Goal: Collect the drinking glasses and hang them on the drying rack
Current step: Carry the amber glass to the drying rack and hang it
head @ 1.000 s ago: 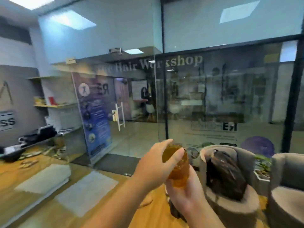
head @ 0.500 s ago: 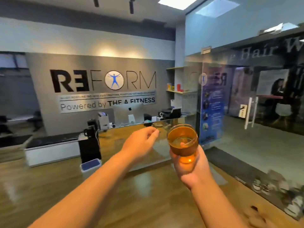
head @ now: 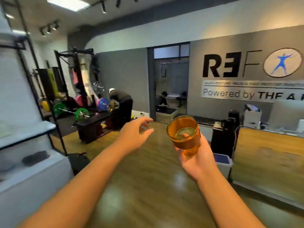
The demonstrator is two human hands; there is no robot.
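My right hand [head: 196, 159] grips an amber glass [head: 184, 134] from below, upright, held over the wooden floor [head: 139, 186]. My left hand [head: 134, 137] is empty, fingers loosely spread, left of the glass. Far left: barbell [head: 69, 111]; far right: wall sign [head: 251, 76].

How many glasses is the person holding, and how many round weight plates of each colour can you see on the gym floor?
Amber glass, in the right hand: 1
Green weight plates: 2
Pink weight plates: 1
Blue weight plates: 1
Total: 5
The left hand holds nothing.
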